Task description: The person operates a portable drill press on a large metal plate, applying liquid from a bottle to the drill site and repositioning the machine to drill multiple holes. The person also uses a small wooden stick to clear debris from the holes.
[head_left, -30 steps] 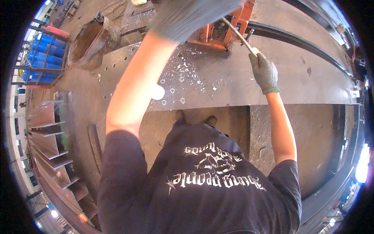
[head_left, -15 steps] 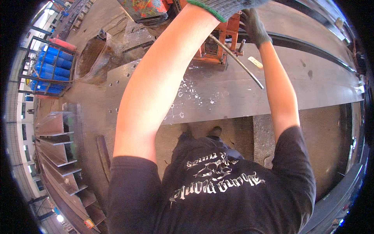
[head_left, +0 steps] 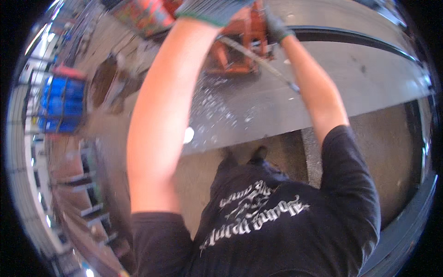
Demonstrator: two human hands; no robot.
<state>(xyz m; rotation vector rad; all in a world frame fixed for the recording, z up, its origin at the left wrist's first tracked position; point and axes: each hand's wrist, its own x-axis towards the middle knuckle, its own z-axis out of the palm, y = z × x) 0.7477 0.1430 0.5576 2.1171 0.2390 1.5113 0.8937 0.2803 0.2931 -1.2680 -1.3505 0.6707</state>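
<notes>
two gloved hands work high on the orange machine, so mind the rod

far to the left, blue tanks (head_left: 61,102) lie in a rack, well away from the work. next comes a red patchy thing (head_left: 153,18), up near the top edge. just right of it is the left hand (head_left: 213,10), in a gray glove. its fingers are cut off by the top edge, so i cannot tell if it is wide or holding something. below it, white marks (head_left: 214,111) dot the big metal sheet (head_left: 272,104). the orange machine (head_left: 256,30) sits on that sheet, between the two hands. a long rod (head_left: 256,60) slants down from it, and its low end is next to the right arm (head_left: 314,76). i cannot tell if they touch, so it seems smart to leave room there. the right hand (head_left: 277,27), gloved too, reaches up at the machine's right side. i cannot tell if it grips anything. to do this well, i think both hands should push gently and evenly, with fingers out of the machine's gaps
</notes>
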